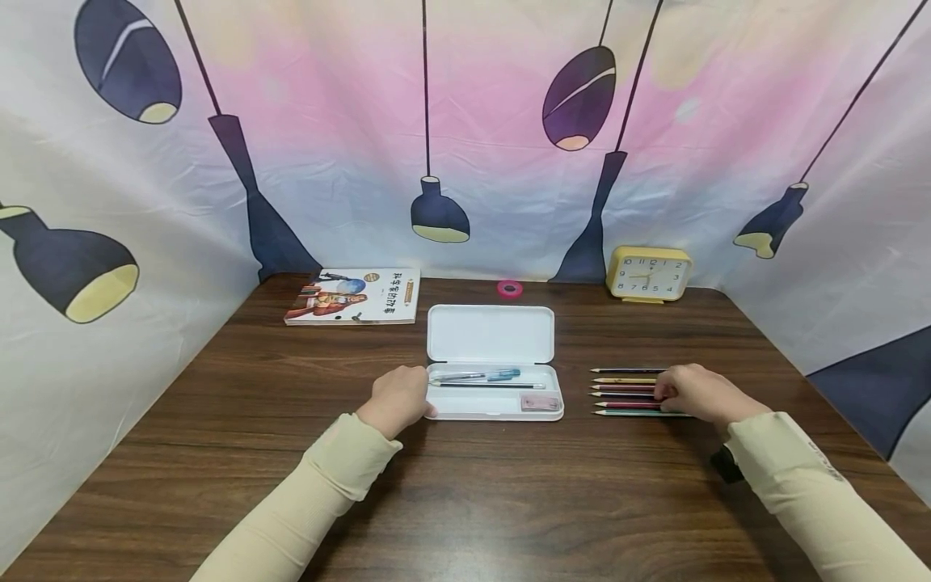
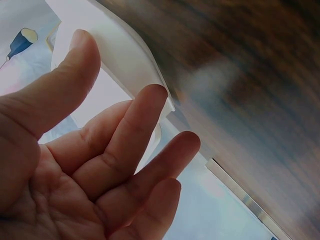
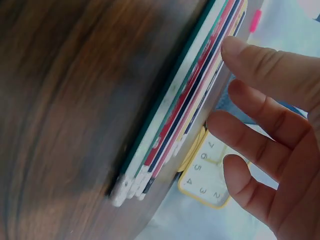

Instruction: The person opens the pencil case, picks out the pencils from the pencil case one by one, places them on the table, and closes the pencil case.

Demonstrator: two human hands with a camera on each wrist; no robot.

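Observation:
An open white pencil case (image 1: 465,405) lies mid-table, its lid (image 1: 490,334) tipped back. Inside are a clear pen with a blue cap (image 1: 503,375), a dark pencil (image 1: 494,385) and a pink eraser (image 1: 540,402) in the front right corner. My left hand (image 1: 397,401) holds the case's left end, thumb at the front corner. To the right, several pencils (image 1: 609,392) lie in a row, points facing left. My right hand (image 1: 694,392) is over their right part; in the right wrist view its thumb (image 3: 267,65) overlaps the row and the fingers are loosely bent, pinching nothing.
At the back left lies a book (image 1: 378,297) with a picture cover. A pink ring-shaped roll (image 1: 510,288) sits behind the case. A yellow clock (image 1: 650,274) stands at the back right, near the printed cloth (image 1: 349,162) that hangs round the brown table (image 1: 502,493).

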